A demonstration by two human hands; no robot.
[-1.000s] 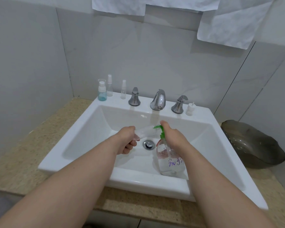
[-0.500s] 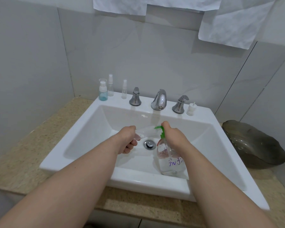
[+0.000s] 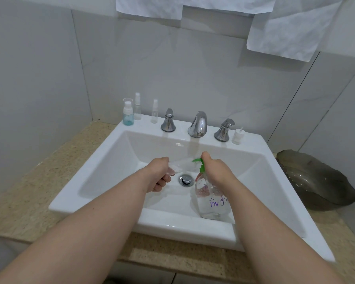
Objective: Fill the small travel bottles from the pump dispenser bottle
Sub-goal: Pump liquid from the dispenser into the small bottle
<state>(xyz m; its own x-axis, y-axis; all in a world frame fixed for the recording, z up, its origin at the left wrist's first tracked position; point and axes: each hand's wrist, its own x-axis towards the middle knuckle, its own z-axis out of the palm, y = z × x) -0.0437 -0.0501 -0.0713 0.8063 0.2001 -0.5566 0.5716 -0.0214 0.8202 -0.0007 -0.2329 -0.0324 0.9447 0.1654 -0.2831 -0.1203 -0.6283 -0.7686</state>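
A clear pump dispenser bottle (image 3: pixel 210 199) with a green pump head (image 3: pixel 199 163) and purple writing stands inside the white sink (image 3: pixel 115 152). My right hand (image 3: pixel 215 171) is curled over the pump head, its nozzle pointing left. My left hand (image 3: pixel 157 174) grips a small clear travel bottle (image 3: pixel 182 165), lying nearly sideways with its mouth at the nozzle. Three more small bottles stand on the sink's back left ledge: a blue-tinted one (image 3: pixel 128 115) and two clear spray bottles (image 3: pixel 137 109) (image 3: pixel 154 112). A white pump cap (image 3: pixel 238 136) sits at the back right.
Chrome faucet (image 3: pixel 198 125) with two handles (image 3: pixel 168 120) (image 3: pixel 223 130) lines the sink's back edge. The drain (image 3: pixel 186 179) lies between my hands. A dark metal bowl (image 3: pixel 316 181) rests on the speckled counter (image 3: pixel 29 191) to the right. White cloths (image 3: pixel 285 31) hang above.
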